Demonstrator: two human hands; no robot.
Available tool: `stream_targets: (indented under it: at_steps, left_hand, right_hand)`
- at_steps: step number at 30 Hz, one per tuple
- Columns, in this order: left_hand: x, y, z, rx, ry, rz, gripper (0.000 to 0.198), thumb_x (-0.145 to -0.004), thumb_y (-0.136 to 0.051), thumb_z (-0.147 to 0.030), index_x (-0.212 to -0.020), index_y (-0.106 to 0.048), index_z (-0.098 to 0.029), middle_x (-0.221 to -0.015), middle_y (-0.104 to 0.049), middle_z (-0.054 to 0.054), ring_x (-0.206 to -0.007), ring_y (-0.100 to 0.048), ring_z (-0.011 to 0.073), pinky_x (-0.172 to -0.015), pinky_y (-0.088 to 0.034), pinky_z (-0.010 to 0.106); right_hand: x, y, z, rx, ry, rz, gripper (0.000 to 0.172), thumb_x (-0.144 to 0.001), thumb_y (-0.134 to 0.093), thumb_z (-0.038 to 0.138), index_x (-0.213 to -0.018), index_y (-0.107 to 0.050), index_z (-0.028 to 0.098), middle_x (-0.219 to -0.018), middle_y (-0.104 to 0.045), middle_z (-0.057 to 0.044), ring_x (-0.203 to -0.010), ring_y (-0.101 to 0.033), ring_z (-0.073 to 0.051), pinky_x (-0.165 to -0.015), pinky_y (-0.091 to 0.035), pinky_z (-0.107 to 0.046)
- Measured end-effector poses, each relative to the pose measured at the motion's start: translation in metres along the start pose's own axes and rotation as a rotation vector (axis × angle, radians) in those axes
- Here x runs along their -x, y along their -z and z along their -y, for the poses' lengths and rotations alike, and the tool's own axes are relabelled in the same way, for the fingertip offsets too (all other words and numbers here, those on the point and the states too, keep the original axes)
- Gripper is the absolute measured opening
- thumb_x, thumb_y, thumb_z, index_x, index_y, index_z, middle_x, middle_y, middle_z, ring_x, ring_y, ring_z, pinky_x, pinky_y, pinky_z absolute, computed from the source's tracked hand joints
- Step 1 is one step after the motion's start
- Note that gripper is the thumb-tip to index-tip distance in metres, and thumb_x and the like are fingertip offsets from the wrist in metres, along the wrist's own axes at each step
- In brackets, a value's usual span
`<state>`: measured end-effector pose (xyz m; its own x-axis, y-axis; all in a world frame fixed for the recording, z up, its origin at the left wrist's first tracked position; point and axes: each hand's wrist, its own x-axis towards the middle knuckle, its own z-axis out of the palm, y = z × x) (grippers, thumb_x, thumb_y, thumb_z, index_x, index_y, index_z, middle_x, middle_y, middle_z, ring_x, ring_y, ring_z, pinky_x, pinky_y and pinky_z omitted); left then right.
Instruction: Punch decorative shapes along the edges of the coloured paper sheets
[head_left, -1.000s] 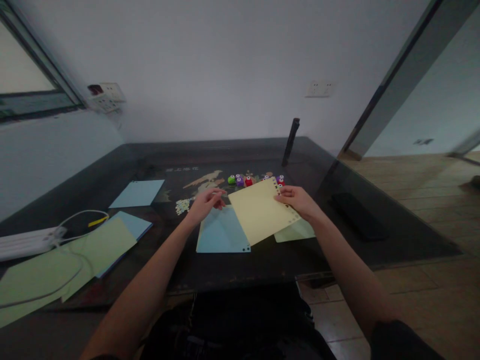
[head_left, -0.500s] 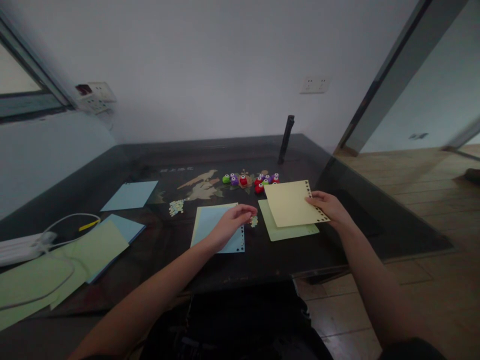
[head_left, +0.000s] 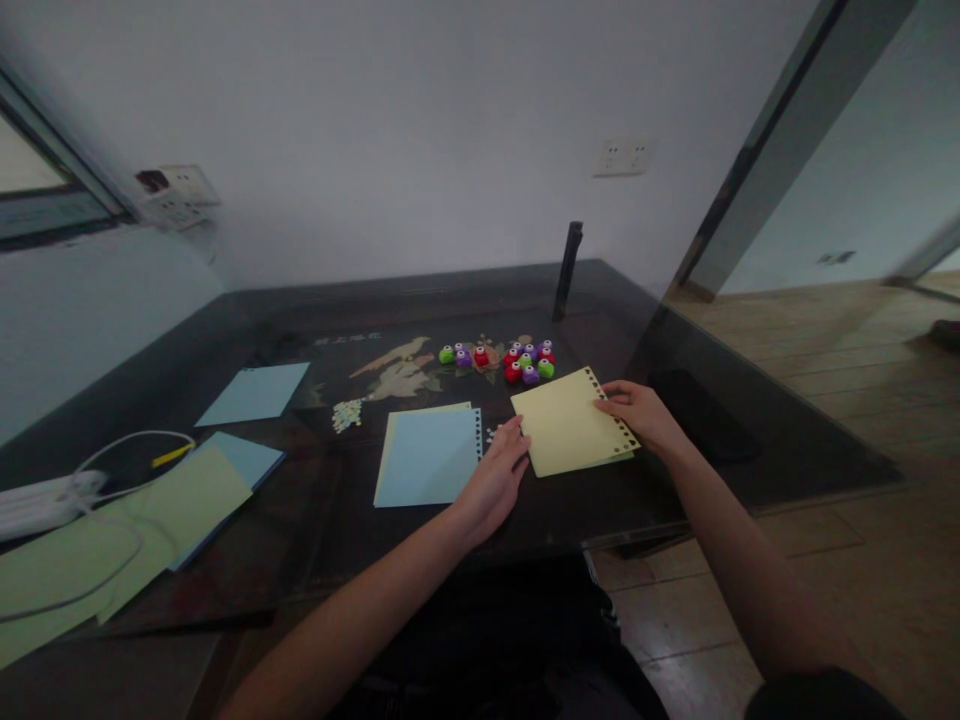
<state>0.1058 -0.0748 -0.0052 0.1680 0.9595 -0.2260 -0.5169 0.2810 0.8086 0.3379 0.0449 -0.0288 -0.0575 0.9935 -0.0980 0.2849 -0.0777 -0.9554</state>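
Observation:
My right hand (head_left: 637, 412) pinches the punched right edge of a cream sheet (head_left: 566, 425), which lies almost fully over a green sheet (head_left: 611, 460). At the cream sheet's left edge is my left hand (head_left: 501, 475), its fingertips together on that edge. To the left of it lies a blue sheet (head_left: 427, 458) with holes along its right side, on top of a pale sheet (head_left: 384, 458). Small paper bits (head_left: 490, 435) show between the blue sheet and my left hand.
Small red, green and purple balls with eyes (head_left: 527, 362) stand behind the sheets. A pile of paper bits (head_left: 347, 415), more blue (head_left: 255, 392) and green sheets (head_left: 191, 500), a white power strip (head_left: 41, 505) and a black upright post (head_left: 568, 270) are around them.
The cream sheet has come down over the green one. My left hand has moved right, from above the blue sheet to the cream sheet's left edge, and the bits it had are no longer seen there.

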Motion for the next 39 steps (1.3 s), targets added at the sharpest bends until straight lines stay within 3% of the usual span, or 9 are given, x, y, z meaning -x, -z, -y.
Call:
stream_targets:
  at_steps: [9, 15, 23, 30, 34, 36, 39]
  left_hand:
    - [-0.001, 0.002, 0.003, 0.001, -0.001, 0.045, 0.034, -0.083, -0.058, -0.029, -0.117, -0.052, -0.026, -0.144, -0.043, 0.006, -0.137, -0.033, 0.0190, -0.115, -0.022, 0.035]
    - [-0.003, 0.003, 0.003, -0.028, -0.009, 0.062, 0.039, -0.083, -0.058, -0.032, -0.121, -0.051, -0.027, -0.145, -0.041, 0.005, -0.138, -0.030, 0.0205, -0.115, -0.023, 0.038]
    - [-0.001, 0.003, 0.000, -0.014, -0.009, 0.056, 0.035, -0.085, -0.057, -0.030, -0.119, -0.052, -0.026, -0.147, -0.039, 0.006, -0.137, -0.032, 0.0202, -0.114, -0.025, 0.037]
    - [0.005, 0.004, -0.001, -0.077, -0.042, 0.077, 0.035, -0.084, -0.058, -0.030, -0.118, -0.053, -0.028, -0.146, -0.039, 0.006, -0.137, -0.031, 0.0212, -0.113, -0.025, 0.039]
    - [0.004, 0.020, -0.025, -0.330, -0.200, 0.066, 0.051, -0.082, -0.060, -0.027, -0.130, -0.042, -0.029, -0.147, -0.035, 0.009, -0.125, -0.048, 0.0245, -0.106, -0.035, 0.041]
    - [-0.002, 0.039, -0.047, -0.562, -0.337, 0.078, 0.054, -0.084, -0.056, -0.027, -0.135, -0.036, -0.027, -0.136, -0.046, 0.012, -0.110, -0.058, 0.0230, -0.098, -0.041, 0.042]
    - [-0.017, 0.079, -0.080, -1.022, -0.500, 0.051, 0.038, -0.083, -0.054, -0.023, -0.121, -0.051, -0.021, -0.114, -0.059, 0.009, -0.100, -0.059, 0.0209, -0.097, -0.041, 0.041]
  right_hand:
    - [0.003, -0.001, 0.005, 0.324, 0.137, -0.060, 0.043, -0.072, -0.064, 0.040, -0.105, -0.063, 0.013, -0.063, -0.068, -0.005, -0.055, -0.061, -0.018, -0.051, -0.044, -0.027]
    - [0.000, -0.002, 0.000, 0.543, 0.238, -0.154, 0.040, -0.076, -0.058, 0.042, -0.102, -0.067, 0.014, -0.060, -0.065, -0.002, -0.055, -0.058, -0.017, -0.053, -0.040, -0.027]
    - [0.001, -0.002, -0.002, 0.784, 0.225, -0.204, 0.032, -0.080, -0.055, 0.040, -0.102, -0.067, 0.020, -0.070, -0.066, -0.003, -0.062, -0.058, -0.017, -0.055, -0.036, -0.027]
    - [0.005, -0.003, 0.002, 0.848, 0.223, -0.242, 0.024, -0.081, -0.055, 0.036, -0.096, -0.068, 0.022, -0.076, -0.068, -0.004, -0.068, -0.058, -0.018, -0.056, -0.036, -0.027]
    - [0.008, -0.005, 0.011, 0.810, 0.248, -0.275, 0.021, -0.082, -0.055, 0.034, -0.090, -0.069, 0.022, -0.076, -0.068, -0.004, -0.068, -0.059, -0.019, -0.058, -0.037, -0.028]
    - [0.010, -0.011, 0.021, 0.755, 0.293, -0.252, 0.020, -0.081, -0.055, 0.033, -0.089, -0.069, 0.021, -0.076, -0.068, -0.005, -0.068, -0.059, -0.019, -0.060, -0.039, -0.029]
    - [0.012, -0.034, 0.041, 0.648, 0.392, -0.128, 0.017, -0.081, -0.056, 0.030, -0.086, -0.069, 0.019, -0.076, -0.067, -0.005, -0.069, -0.059, -0.018, -0.064, -0.041, -0.029]
